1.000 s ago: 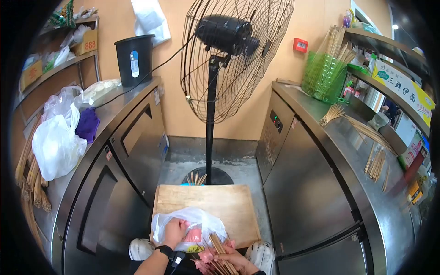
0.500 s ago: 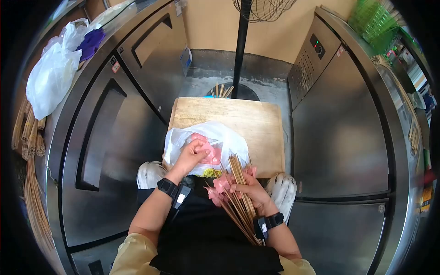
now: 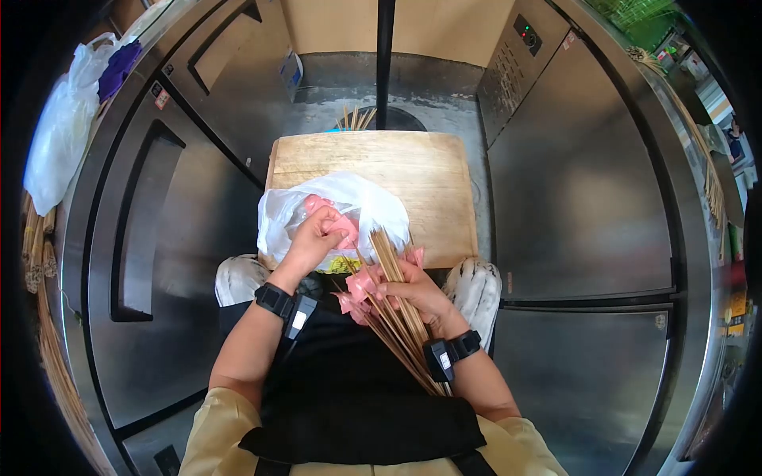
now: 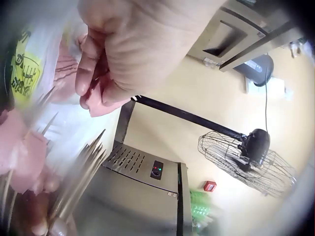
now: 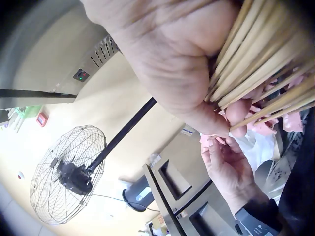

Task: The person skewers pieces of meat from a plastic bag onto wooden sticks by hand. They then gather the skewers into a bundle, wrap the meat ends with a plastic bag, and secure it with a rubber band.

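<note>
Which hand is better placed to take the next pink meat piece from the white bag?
Probably the left hand: it pinches a meat piece at the bag, while the right hand grips the skewers.

At the upper part of the frame the left hand [image 4: 142, 44] pinches a pink meat piece [image 4: 102, 102]; bamboo skewers [image 4: 81, 172] point up at lower left.

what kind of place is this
Probably a restaurant's prep kitchen, a skewer shop by the look of it: steel fridges stand on both sides, the right hand grips a bundle of skewers, and the left hand pinches meat from a bag on a board.
</note>
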The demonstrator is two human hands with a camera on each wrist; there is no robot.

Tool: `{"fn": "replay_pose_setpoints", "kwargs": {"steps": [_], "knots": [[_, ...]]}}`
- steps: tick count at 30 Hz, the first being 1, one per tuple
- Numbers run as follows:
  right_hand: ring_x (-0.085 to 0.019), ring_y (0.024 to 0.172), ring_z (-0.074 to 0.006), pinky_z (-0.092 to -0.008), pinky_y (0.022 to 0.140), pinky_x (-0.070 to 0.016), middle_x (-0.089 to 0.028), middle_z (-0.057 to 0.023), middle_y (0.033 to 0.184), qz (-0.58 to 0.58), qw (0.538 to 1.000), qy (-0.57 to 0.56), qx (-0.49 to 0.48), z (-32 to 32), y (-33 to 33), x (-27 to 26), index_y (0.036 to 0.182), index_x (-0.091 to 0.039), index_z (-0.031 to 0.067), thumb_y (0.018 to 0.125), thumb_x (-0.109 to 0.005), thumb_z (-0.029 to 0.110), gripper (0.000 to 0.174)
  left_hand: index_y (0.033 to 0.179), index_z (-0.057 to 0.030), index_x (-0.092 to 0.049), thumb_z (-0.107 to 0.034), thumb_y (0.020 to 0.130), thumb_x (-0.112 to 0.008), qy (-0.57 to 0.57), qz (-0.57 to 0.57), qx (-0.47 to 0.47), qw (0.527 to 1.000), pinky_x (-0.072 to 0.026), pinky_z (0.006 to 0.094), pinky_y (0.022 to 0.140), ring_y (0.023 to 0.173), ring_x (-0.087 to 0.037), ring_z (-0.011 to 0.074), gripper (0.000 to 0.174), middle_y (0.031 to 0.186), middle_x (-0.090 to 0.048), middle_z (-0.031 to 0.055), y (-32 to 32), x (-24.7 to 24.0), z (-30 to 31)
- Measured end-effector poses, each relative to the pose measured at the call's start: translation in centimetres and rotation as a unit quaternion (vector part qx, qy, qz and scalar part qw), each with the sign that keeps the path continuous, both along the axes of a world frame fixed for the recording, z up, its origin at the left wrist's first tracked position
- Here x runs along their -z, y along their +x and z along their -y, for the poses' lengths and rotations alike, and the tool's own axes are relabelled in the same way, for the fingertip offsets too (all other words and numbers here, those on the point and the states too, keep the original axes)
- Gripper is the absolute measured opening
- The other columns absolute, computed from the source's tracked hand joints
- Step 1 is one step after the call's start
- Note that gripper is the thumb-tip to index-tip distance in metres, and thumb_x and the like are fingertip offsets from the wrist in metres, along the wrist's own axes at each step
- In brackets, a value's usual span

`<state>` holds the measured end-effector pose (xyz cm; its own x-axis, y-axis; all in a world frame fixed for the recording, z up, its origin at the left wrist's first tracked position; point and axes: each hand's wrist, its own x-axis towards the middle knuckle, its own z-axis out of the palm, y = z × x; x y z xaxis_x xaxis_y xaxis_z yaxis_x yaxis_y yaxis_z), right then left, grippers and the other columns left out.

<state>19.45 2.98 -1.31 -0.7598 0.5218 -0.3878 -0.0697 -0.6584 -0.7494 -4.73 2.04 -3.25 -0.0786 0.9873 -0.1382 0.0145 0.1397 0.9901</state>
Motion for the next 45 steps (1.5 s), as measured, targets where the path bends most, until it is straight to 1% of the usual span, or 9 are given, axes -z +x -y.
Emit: {"fn": "replay_pose_setpoints", "kwargs": {"steps": [4,14,17,23,26,32,35,38,45], "knots": [[-0.051,0.053,-0.0054,-0.0171,0.047,-0.0400,-0.060,-0.0020,0.078,0.007,1.000,-0.002,0.000,0.1,-0.1,0.1,0.107,-0.055,0.0025,0.078,-0.065,0.003,0.032,0.100,-0.0049,-0.051,0.004,0.086,-0.058,0.006,-0.019,0.025,0.999,-0.0462,0.0202,0.063,0.074,-0.058,0.0056,0.019,0.085,-0.062,0.0004,0.3,-0.3,-0.1],[-0.054,0.059,-0.0066,-0.0193,0.049,-0.0417,-0.058,-0.0011,0.080,0.008,1.000,0.012,-0.004,-0.1,-0.1,0.5,0.100,-0.055,0.0043,0.076,-0.069,0.004,0.027,0.100,-0.0018,-0.052,-0.001,0.085,-0.061,-0.021,-0.114,0.036,0.993,-0.0464,0.0234,0.061,0.071,-0.057,0.0064,0.017,0.080,-0.062,0.0030,2.2,-2.1,0.1],[-0.054,0.059,-0.0067,-0.0194,0.049,-0.0414,-0.058,-0.0013,0.080,0.004,1.000,0.010,-0.001,0.0,-0.1,0.1,0.100,-0.055,0.0041,0.076,-0.069,0.004,0.027,0.096,-0.0032,-0.052,-0.002,0.088,-0.059,0.010,-0.175,0.015,0.984,-0.0460,0.0214,0.059,0.068,-0.057,0.0061,0.012,0.073,-0.061,0.0011,1.9,-1.7,-0.1],[-0.054,0.057,-0.0071,-0.0191,0.048,-0.0414,-0.060,-0.0026,0.077,0.006,1.000,0.001,0.002,0.1,-0.2,0.3,0.102,-0.055,0.0027,0.076,-0.069,0.005,0.029,0.094,-0.0029,-0.054,-0.004,0.088,-0.061,0.003,-0.236,0.030,0.971,-0.0445,0.0202,0.059,0.068,-0.055,0.0038,0.009,0.075,-0.063,0.0011,0.8,-2.2,-0.1],[-0.054,0.057,-0.0072,-0.0190,0.049,-0.0419,-0.060,-0.0029,0.076,0.006,1.000,-0.003,0.002,0.0,-0.2,0.2,0.103,-0.055,0.0022,0.076,-0.069,0.005,0.030,0.090,-0.0017,-0.058,-0.004,0.084,-0.062,-0.009,-0.174,0.025,0.984,-0.0457,0.0247,0.059,0.064,-0.056,0.0076,0.008,0.069,-0.063,0.0031,1.0,-2.1,0.0],[-0.055,0.059,-0.0071,-0.0196,0.049,-0.0431,-0.061,-0.0029,0.080,0.015,1.000,0.007,0.001,0.1,-0.2,0.5,0.105,-0.055,0.0025,0.077,-0.068,0.004,0.031,0.093,-0.0024,-0.058,-0.002,0.085,-0.060,0.017,-0.229,0.088,0.969,-0.0477,0.0247,0.061,0.067,-0.059,0.0086,0.008,0.075,-0.065,0.0045,2.6,-3.0,0.8],[-0.055,0.060,-0.0070,-0.0199,0.049,-0.0433,-0.061,-0.0027,0.081,0.010,1.000,0.006,0.008,0.1,-0.2,0.9,0.106,-0.055,0.0025,0.077,-0.068,0.004,0.031,0.095,-0.0025,-0.057,-0.001,0.086,-0.060,0.020,-0.226,0.014,0.974,-0.0481,0.0234,0.061,0.069,-0.060,0.0092,0.010,0.080,-0.065,0.0038,3.6,-3.9,1.2],[-0.056,0.061,-0.0072,-0.0199,0.050,-0.0436,-0.061,-0.0026,0.082,0.004,1.000,0.005,0.008,0.1,-0.1,0.8,0.106,-0.055,0.0024,0.077,-0.068,0.005,0.032,0.096,-0.0023,-0.057,-0.002,0.086,-0.060,0.030,-0.087,-0.035,0.995,-0.0476,0.0215,0.060,0.069,-0.059,0.0088,0.010,0.083,-0.065,0.0036,3.5,-1.5,1.0],[-0.056,0.063,-0.0071,-0.0190,0.051,-0.0433,-0.061,-0.0021,0.083,-0.002,1.000,0.008,0.005,0.1,0.0,0.8,0.106,-0.055,0.0030,0.078,-0.068,0.005,0.031,0.097,-0.0058,-0.060,-0.009,0.089,-0.060,-0.173,0.130,-0.074,0.973,-0.0511,0.0207,0.068,0.076,-0.061,0.0068,0.008,0.093,-0.064,0.0029,3.2,-1.8,1.5]]}}
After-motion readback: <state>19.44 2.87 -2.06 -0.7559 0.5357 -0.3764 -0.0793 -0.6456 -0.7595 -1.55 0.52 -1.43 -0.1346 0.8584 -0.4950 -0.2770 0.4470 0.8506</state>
